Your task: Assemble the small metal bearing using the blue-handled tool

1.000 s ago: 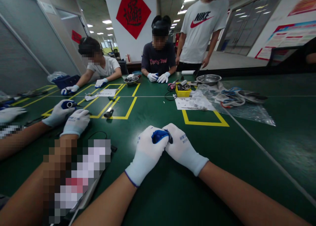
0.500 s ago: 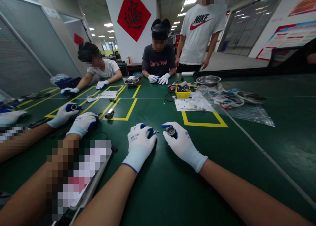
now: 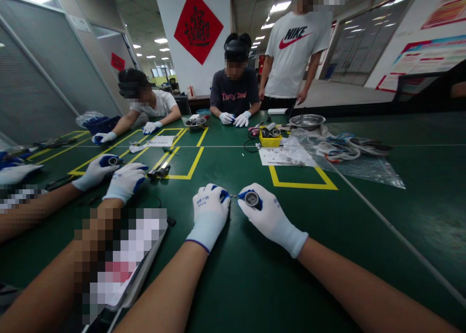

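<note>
My left hand point(image 3: 210, 209), in a white glove with blue-coated fingers, rests low on the green table. Its fingers are curled and drawn in towards the thumb; anything between them is hidden. Right at those fingertips lie small metal nuts point(image 3: 235, 195) on the table. My right hand point(image 3: 268, 214), gloved alike, is wrapped around a dark round cylindrical part point(image 3: 252, 198). The open end of this part faces up towards me and shows a grey inside. Its lower body is hidden by the hand. A short gap with the nuts in it separates both hands.
At left, a co-worker's gloved hands point(image 3: 125, 181) hold a dark cylindrical part point(image 3: 113, 161). Yellow tape marks point(image 3: 306, 185) lie ahead. Beyond are a yellow box point(image 3: 270, 141) of parts, a metal bowl point(image 3: 307, 122) and a plastic bag point(image 3: 378, 170). Other people are across the table.
My left hand has shifted slightly right, and the gap between its thumb and forefinger looks narrower. My right hand keeps its hold on the round part. The view has moved slightly.
</note>
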Available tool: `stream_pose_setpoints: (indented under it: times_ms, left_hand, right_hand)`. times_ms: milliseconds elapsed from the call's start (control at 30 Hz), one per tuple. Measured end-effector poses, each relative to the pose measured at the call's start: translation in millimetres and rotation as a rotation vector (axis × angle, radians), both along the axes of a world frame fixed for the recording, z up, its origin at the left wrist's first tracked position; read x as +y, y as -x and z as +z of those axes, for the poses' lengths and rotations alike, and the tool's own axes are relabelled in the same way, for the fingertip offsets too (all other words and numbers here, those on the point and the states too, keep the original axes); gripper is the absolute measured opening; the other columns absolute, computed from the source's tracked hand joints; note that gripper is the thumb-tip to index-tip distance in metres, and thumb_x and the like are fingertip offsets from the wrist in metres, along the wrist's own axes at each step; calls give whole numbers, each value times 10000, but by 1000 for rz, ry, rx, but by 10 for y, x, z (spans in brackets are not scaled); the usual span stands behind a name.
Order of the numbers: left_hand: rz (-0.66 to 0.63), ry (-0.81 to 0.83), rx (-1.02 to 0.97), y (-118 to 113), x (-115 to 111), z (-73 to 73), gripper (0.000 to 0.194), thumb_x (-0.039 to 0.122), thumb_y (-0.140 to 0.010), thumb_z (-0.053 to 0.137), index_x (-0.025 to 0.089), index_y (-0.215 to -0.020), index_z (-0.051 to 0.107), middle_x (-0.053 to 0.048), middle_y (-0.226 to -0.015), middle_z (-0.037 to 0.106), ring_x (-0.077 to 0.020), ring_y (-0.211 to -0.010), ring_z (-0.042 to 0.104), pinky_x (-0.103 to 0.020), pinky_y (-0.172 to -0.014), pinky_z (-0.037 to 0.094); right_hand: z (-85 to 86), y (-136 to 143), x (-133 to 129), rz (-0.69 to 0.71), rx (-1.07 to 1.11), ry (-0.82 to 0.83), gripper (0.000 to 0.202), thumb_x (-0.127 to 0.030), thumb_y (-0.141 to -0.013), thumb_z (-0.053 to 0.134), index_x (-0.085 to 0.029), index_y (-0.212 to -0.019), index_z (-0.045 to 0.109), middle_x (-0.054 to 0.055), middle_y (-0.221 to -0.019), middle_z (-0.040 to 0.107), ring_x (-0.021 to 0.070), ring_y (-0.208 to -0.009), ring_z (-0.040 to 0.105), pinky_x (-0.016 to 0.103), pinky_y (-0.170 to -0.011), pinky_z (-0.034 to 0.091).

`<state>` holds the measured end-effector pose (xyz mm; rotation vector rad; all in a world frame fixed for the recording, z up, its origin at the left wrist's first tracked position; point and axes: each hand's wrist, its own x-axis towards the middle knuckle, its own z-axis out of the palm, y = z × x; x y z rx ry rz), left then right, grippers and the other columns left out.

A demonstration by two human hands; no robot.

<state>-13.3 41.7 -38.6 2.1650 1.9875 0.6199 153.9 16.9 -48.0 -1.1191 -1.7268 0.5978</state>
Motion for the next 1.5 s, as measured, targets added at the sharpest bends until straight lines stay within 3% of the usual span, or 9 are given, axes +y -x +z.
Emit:
stream_pose_setpoints:
  times_ms: [67,167,267,500,800,1033,1500]
  left_hand:
    - [-24,-90,-200,10,-5,-7,68,193,-889,670,207,-921,729,-93,-1063,716,-298,-1084,633,-450,-965,494]
    - [-185,-162,-613,7,-56,38,136,134,-889,632,198,-991,696,-54,-1025,726,-219,-1002,681,-377,-942,540]
    - [-321,-149,-796,-19,-147,119,141,142,-877,651,192,-999,702,-46,-1013,727,-200,-979,696,-350,-921,564]
    - [-432,-171,-692,-78,-296,174,74,187,-903,691,204,-946,748,-53,-1042,693,-212,-1015,678,-370,-940,572]
    - [-370,-314,-512,-124,-326,118,96,191,-882,755,212,-973,778,-79,-1127,650,-256,-1101,644,-432,-976,569]
    - [-355,-353,-578,-174,-353,85,73,155,-861,776,200,-917,789,-74,-1056,654,-246,-1039,646,-411,-922,572]
    - [-226,-151,-765,-287,-429,245,126,63,-803,751,185,-781,729,-35,-964,674,-193,-949,671,-330,-883,557]
  right_hand:
    - [-11,-7,6,-23,-16,-7,67,-254,-892,638,-231,-855,586,21,-826,665,200,-775,665,343,-728,547]
    - [-18,-11,8,-46,-2,1,105,-248,-891,631,-242,-828,546,9,-800,636,192,-746,639,333,-706,534]
    - [-10,-5,3,-49,12,5,105,-243,-891,627,-244,-838,536,16,-813,626,200,-753,633,343,-702,535]
    - [24,2,-19,2,-33,3,95,-201,-863,632,-235,-868,543,35,-867,609,216,-776,612,366,-707,525]
    - [21,6,-33,-2,-53,-42,121,-156,-864,608,-239,-862,520,32,-872,591,210,-787,602,354,-716,511]
    - [-35,14,-19,-17,-31,-122,150,-121,-852,602,-241,-911,533,26,-882,598,209,-792,603,354,-715,510]
    - [-85,44,-39,2,-75,-207,57,-189,-943,545,-235,-961,516,39,-889,574,224,-808,594,378,-733,520]
